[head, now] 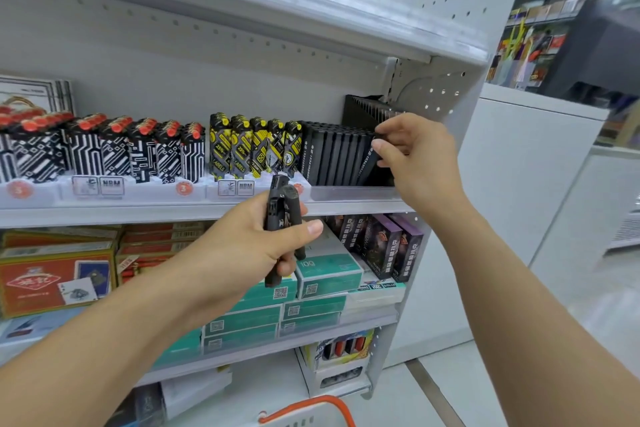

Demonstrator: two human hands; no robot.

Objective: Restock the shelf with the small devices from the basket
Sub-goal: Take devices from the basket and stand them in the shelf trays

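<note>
Far left of the shelf (207, 210): black and white lighters with red tops (104, 146) stand in rows.
Next along: yellow and black lighters (254, 146) stand in a short row just beside them.
Price tags (235, 188): small labels sit on the front edge under the lighters.
Left hand (249, 239): it is curled tight around a few thin black devices (282, 218), holding them upright in front of the shelf edge.
Row of black devices (332, 156): thin flat ones stand side by side in a black rack (367, 109) at the right end of the shelf.
Right hand (412, 152): thumb and fingers pinch one black device (367, 158) that leans at the right end of the row, touching its neighbours.
Lower shelf: red card boxes (55, 274) on the left, green boxes (325, 274) in the middle, purple boxes (388, 243) on the right.
Basket (311, 409): only its orange handle and white rim show at the bottom, under the hands.
</note>
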